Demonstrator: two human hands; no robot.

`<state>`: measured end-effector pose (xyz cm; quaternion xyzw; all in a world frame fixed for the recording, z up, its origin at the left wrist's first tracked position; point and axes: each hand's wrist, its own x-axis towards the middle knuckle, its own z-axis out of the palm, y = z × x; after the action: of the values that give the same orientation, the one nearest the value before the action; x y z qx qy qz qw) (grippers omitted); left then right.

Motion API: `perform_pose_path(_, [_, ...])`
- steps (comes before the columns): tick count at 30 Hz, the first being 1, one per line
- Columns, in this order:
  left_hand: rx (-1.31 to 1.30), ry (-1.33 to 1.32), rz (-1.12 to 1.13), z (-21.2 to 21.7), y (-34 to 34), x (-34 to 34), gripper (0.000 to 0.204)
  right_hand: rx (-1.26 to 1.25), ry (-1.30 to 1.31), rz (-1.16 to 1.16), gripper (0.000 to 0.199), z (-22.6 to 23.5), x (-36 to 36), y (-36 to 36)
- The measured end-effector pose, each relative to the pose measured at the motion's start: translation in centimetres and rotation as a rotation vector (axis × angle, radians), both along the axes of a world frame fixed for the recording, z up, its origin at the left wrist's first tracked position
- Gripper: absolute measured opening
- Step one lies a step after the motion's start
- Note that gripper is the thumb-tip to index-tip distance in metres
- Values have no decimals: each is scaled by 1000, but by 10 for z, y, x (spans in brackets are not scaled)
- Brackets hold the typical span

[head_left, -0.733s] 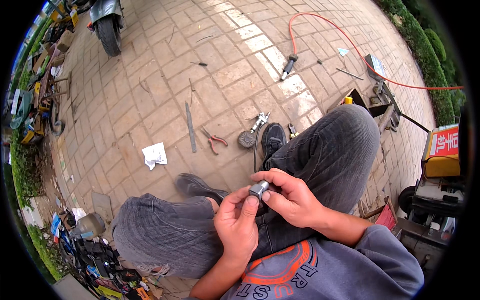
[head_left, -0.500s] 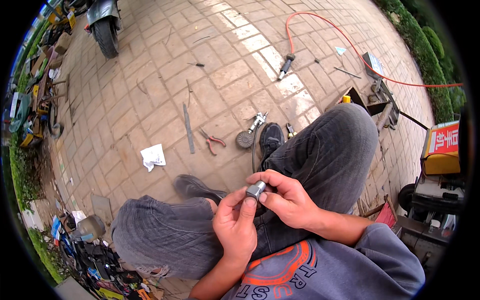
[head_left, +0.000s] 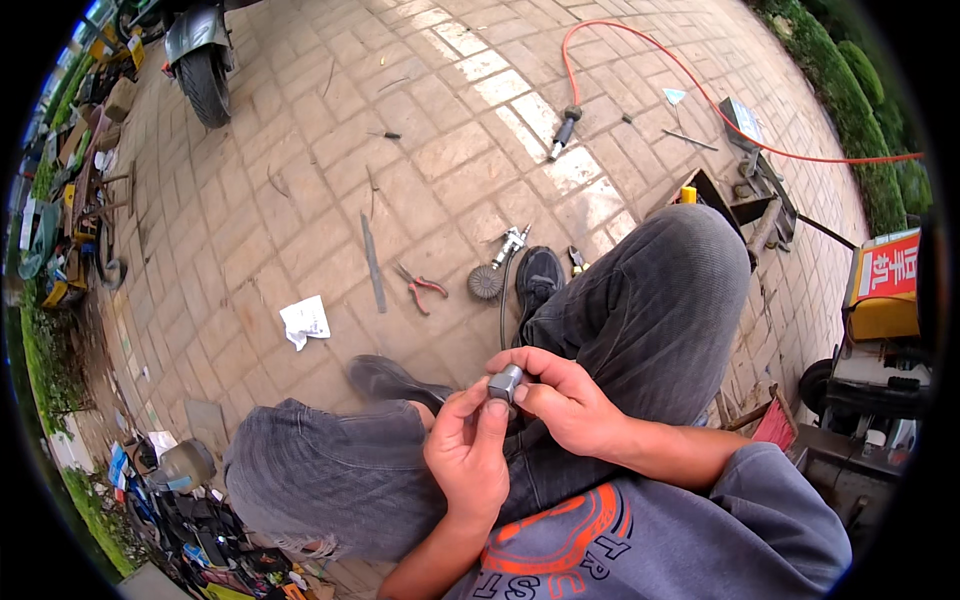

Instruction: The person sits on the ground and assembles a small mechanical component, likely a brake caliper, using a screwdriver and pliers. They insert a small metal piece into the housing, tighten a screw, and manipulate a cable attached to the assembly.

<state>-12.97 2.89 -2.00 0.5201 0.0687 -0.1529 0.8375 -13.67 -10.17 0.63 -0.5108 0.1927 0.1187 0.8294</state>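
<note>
Above my lap, a small grey metal fitting (head_left: pixel 505 383) with a block-like near end and a rounded far end sits between my fingers. My left hand (head_left: pixel 468 446) pinches its near left side with thumb and fingertips. From the right, my right hand (head_left: pixel 566 400) grips the fitting between thumb and curled fingers. A thin dark hose (head_left: pixel 503 305) runs from below the hands up to a silver metal tool with a round ribbed part (head_left: pixel 487 281), lying on the paving beside my shoe (head_left: pixel 541 276).
Red-handled pliers (head_left: pixel 421 290), a flat metal strip (head_left: pixel 373 262) and white paper (head_left: pixel 304 322) lie on the paving. Farther off are a red hose (head_left: pixel 668 58) with a black-handled end and a wheel (head_left: pixel 203 85). A metal toolbox (head_left: pixel 716 195) stands right; clutter (head_left: pixel 190 520) lies left.
The view has shifted slightly. Both hands keep hold of the fitting, which has barely moved relative to my lap.
</note>
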Motion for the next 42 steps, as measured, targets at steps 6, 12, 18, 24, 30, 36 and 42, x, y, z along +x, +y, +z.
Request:
perform_pose_path(6, [-123, 223, -14, 5, 2, -3, 21, -316, -123, 99, 29, -14, -9, 2])
perform_pose_path(12, [-253, 292, -5, 1, 3, -13, 25, -696, -266, 180, 33, -3, -7, 5])
perform_pose_path(18, [-272, 159, 5, 7, 5, -17, 29, -675, -363, 235, 42, 16, -14, 1])
perform_pose_path(24, [-131, 204, 165, 18, 20, 12, 25, -323, -499, 261, 42, 76, -19, -41])
perform_pose_path(30, [-220, 290, 162, 7, 35, 38, 19, -194, -678, -481, 29, 90, -27, -158])
perform_pose_path(36, [-135, 272, 105, 1, 50, 57, 18, -546, -38, -174, 27, -119, 32, -208])
perform_pose_path(42, [-41, 302, 9, -50, 38, 90, 20, -997, -25, 139, 23, -303, 31, -218])
